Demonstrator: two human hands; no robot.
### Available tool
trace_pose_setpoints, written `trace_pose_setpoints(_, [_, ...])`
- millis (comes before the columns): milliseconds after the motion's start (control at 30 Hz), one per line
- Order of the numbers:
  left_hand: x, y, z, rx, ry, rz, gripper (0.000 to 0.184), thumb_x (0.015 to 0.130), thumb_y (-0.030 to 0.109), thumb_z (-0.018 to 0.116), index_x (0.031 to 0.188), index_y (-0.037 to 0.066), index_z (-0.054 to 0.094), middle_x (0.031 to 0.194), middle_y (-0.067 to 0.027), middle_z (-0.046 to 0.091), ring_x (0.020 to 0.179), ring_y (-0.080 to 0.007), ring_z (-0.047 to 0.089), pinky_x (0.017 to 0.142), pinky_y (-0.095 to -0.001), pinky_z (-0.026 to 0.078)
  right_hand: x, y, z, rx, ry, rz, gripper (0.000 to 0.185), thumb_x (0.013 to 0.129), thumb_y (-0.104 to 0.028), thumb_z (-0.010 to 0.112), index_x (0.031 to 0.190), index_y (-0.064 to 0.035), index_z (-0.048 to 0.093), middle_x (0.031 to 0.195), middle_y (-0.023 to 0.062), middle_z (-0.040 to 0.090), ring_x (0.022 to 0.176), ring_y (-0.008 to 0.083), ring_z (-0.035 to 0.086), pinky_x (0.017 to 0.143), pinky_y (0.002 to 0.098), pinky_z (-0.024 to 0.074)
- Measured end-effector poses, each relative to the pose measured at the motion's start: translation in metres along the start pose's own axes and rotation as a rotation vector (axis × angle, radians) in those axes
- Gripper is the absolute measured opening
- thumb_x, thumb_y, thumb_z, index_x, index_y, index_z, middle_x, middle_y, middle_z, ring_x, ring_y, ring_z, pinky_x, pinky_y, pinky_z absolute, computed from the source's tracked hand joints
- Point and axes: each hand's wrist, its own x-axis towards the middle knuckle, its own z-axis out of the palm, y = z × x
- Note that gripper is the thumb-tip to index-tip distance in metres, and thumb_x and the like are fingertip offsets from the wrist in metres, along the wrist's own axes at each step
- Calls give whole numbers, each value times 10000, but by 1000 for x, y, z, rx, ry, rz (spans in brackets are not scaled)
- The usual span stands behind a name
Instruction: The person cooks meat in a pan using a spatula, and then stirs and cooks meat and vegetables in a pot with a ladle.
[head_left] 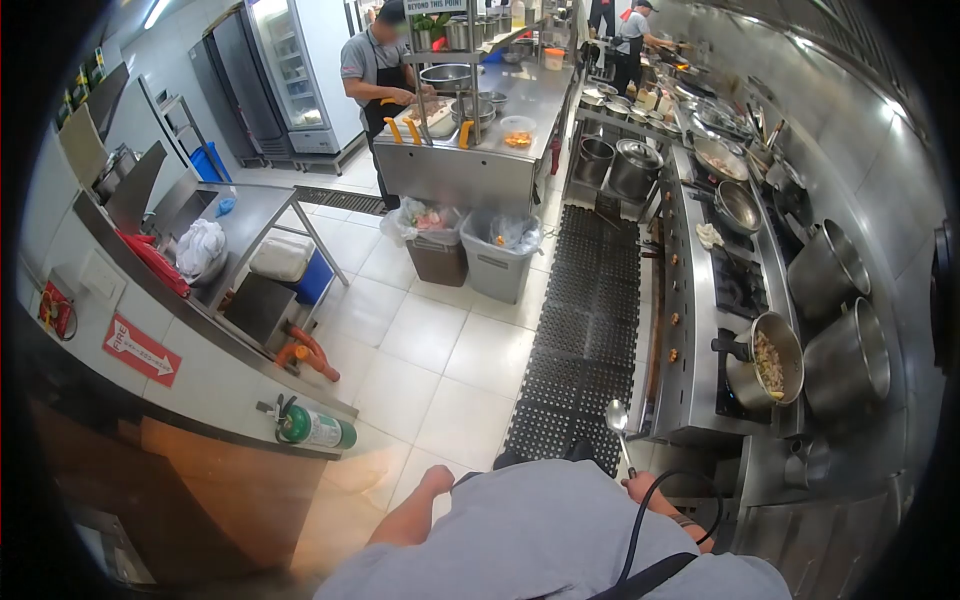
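Note:
My right hand is closed around the handle of a large metal serving spoon, its bowl pointing forward above the black floor mat. My left hand hangs at my other side, fingers curled into a loose fist, with nothing showing in it. Ahead on the right, a deep pan of chopped, pale food sits on the near burner of the stove, apart from the spoon.
Tall pots stand behind the pan. The perforated mat runs along the stove. Two bins stand below the prep counter, where a person works. Another person is farther back. A fire extinguisher is at left.

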Motion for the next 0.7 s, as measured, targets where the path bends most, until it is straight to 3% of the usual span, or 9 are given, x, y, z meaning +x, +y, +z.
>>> trace_pose_setpoints(700, [-2, -2, 11, 120, 10, 162, 303, 768, 289, 624, 861, 30, 751, 1030, -222, 706, 984, -382, 672, 858, -441, 549, -2, 14, 0, 11, -13, 44, 471, 804, -416, 727, 958, 29, 727, 946, 306, 681, 978, 457, 650, 868, 491, 517])
